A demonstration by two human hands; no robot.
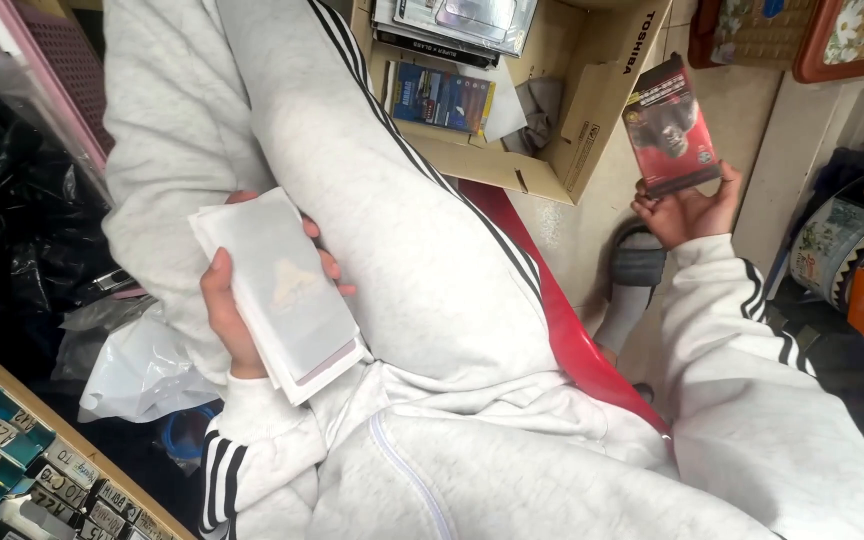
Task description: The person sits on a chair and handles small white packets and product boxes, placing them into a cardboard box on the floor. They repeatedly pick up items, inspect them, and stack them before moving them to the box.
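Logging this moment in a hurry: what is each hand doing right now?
Left hand: closed on a stack of flat white packets, resting against the leg.
Right hand: closed on a red and black packet, held up.

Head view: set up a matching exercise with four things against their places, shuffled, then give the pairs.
1. white packets
2. red packet
3. cardboard box
4. grey slipper

A. on the floor beside the red seat
B. in the right hand
C. open on the floor, holding packages
D. in the left hand

Pairs: 1-D, 2-B, 3-C, 4-A
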